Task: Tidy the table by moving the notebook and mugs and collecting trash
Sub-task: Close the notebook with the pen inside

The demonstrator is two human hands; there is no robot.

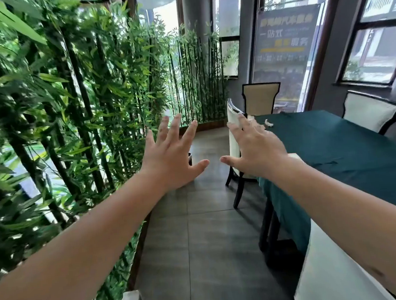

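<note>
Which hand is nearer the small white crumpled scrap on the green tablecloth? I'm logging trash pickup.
Right. The right hand hovers beside the table, just short of the scrap; the left hand is over the floor, farther away.

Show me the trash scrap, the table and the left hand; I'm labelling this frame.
trash scrap [268,123]: head view, its white middle.
table [348,142]: head view, bare green cloth.
left hand [169,161]: head view, back of hand.

single head view, forward and down an aisle beside the table [334,144], hands [169,159] close ahead

Small white scrap [267,122] on table [348,147], too blurred to identify.
</note>
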